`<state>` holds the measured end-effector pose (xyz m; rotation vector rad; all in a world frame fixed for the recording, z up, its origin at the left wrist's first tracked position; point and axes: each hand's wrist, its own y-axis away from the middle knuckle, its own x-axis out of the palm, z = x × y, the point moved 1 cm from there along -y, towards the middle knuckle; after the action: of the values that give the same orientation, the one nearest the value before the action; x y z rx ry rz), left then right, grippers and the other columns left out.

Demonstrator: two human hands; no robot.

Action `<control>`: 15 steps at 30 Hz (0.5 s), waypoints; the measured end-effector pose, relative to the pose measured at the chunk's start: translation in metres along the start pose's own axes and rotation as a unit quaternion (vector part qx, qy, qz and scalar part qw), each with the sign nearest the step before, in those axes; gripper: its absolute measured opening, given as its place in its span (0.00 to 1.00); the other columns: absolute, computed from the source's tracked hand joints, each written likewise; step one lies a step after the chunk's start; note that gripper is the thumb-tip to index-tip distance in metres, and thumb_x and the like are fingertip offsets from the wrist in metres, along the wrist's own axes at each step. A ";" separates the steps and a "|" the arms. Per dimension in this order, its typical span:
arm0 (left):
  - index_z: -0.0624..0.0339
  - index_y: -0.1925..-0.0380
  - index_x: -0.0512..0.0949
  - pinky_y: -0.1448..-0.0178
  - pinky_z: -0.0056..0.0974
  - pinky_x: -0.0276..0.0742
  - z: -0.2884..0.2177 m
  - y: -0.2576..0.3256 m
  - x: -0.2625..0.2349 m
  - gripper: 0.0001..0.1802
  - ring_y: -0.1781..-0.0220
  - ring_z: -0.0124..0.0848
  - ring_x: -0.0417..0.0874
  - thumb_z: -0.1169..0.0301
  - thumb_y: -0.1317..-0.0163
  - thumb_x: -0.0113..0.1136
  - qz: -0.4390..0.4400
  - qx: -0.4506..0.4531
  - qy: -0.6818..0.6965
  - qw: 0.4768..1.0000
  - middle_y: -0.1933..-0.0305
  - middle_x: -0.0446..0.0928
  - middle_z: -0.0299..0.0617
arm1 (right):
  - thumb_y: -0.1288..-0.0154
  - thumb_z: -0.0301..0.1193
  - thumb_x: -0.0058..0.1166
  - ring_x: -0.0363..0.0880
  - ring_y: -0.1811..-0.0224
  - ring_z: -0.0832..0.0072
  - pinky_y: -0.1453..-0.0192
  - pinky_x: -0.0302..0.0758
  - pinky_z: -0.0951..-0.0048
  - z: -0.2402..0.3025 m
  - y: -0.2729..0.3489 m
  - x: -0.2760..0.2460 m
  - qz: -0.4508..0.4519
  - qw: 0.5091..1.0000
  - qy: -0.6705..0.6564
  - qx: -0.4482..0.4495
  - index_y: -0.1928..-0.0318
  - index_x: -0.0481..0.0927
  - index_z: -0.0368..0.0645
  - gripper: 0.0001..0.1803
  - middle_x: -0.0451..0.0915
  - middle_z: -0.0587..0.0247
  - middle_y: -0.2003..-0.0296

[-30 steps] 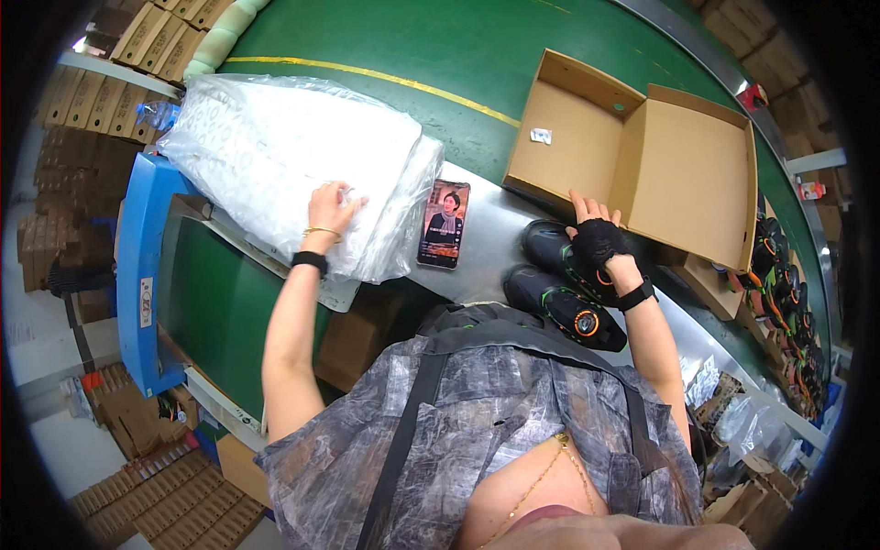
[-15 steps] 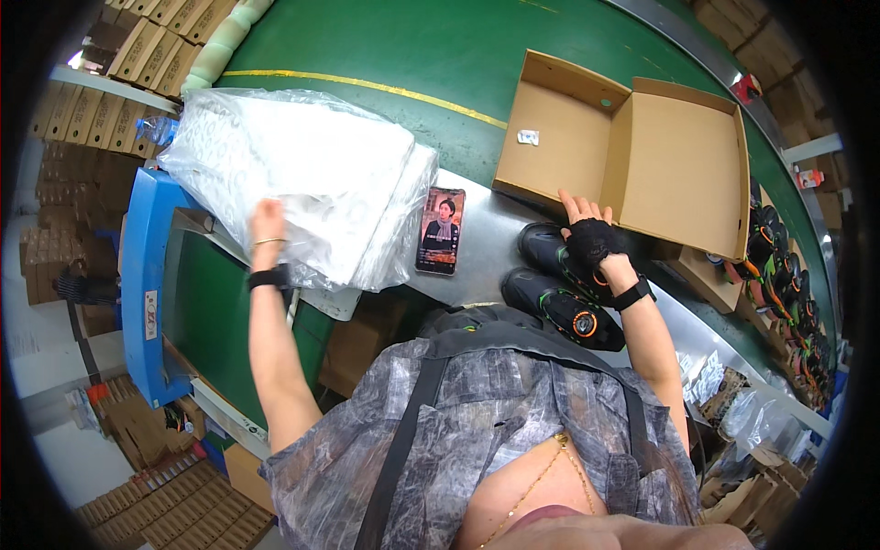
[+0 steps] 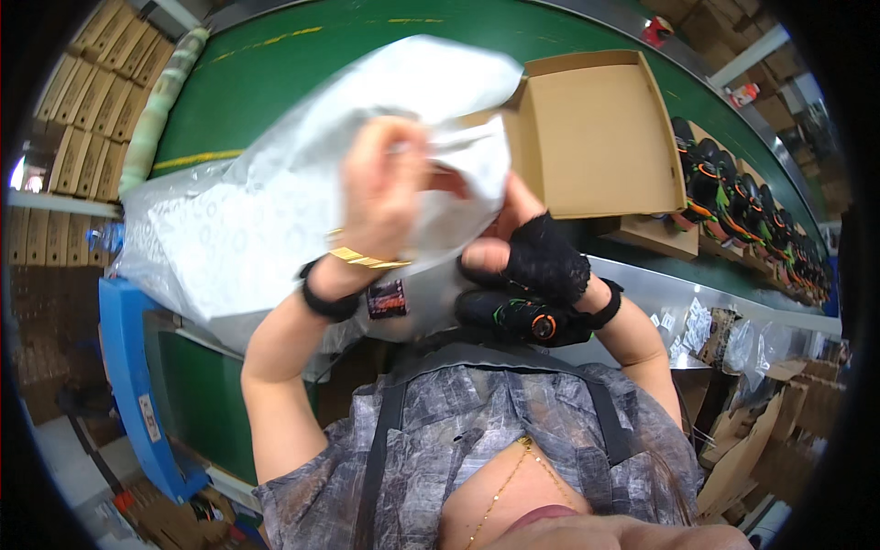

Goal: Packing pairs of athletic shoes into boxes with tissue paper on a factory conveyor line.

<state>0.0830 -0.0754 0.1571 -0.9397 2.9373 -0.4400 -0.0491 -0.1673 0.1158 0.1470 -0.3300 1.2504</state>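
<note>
My left hand (image 3: 385,183), blurred by motion, grips a raised sheet of white wrapping paper (image 3: 431,78) above a stack of such sheets in a clear plastic bag (image 3: 174,266). My right hand (image 3: 541,252), in a black fingerless lace glove, is at the sheet's lower right edge. Its thumb and fingers are spread apart, some fingertips hidden by the paper. Below this hand lies a pair of black shoes (image 3: 513,316) with green and orange trim. An open cardboard shoebox (image 3: 600,137) stands beyond, its left part covered by the paper.
A phone (image 3: 387,299) lies by the bag's lower edge, partly covered. A blue machine frame (image 3: 133,367) stands at left. Rows of shoes (image 3: 752,206) line the green belt (image 3: 302,69) at right. Stacked cardboard boxes (image 3: 92,128) fill the far left.
My left hand has moved right and lifted a paper sheet from the bag. My right hand has left the shoebox and come to the paper. The view has shifted.
</note>
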 end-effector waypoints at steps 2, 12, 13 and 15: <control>0.66 0.67 0.68 0.59 0.35 0.72 0.019 -0.021 0.048 0.12 0.62 0.30 0.74 0.67 0.43 0.53 0.045 -0.028 -0.031 0.998 0.71 0.70 0.42 | 0.46 0.30 0.56 0.68 0.53 0.77 0.50 0.67 0.73 -0.005 -0.004 -0.033 -0.178 0.982 0.055 -0.039 0.45 0.62 0.41 0.28 0.69 0.63 0.53; 0.55 0.50 0.66 0.46 0.67 0.49 0.160 -0.070 0.032 0.33 0.38 0.53 0.53 0.47 0.51 0.54 0.167 0.143 -0.633 0.742 0.44 0.59 0.56 | 0.53 0.31 0.62 0.69 0.54 0.69 0.47 0.64 0.73 0.071 0.074 -0.228 -0.666 0.607 0.314 -0.298 0.48 0.62 0.32 0.33 0.70 0.55 0.54; 0.54 0.48 0.64 0.45 0.67 0.47 0.176 -0.071 0.014 0.35 0.37 0.53 0.51 0.45 0.51 0.53 0.169 0.069 -0.663 0.726 0.42 0.57 0.55 | 0.53 0.31 0.62 0.69 0.54 0.69 0.47 0.64 0.73 0.073 0.086 -0.241 -0.679 0.575 0.340 -0.303 0.48 0.62 0.32 0.33 0.70 0.54 0.54; 0.52 0.44 0.60 0.44 0.67 0.44 0.198 -0.074 -0.024 0.40 0.35 0.52 0.47 0.40 0.53 0.51 0.113 0.003 -0.706 0.699 0.38 0.53 0.56 | 0.53 0.32 0.63 0.68 0.54 0.68 0.47 0.64 0.72 0.074 0.105 -0.263 -0.695 0.539 0.368 -0.302 0.48 0.61 0.32 0.34 0.69 0.53 0.54</control>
<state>0.1659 -0.1708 -0.0143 -0.4560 1.5276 0.2525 -0.2334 -0.3939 0.0928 -0.6411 0.1675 -0.5382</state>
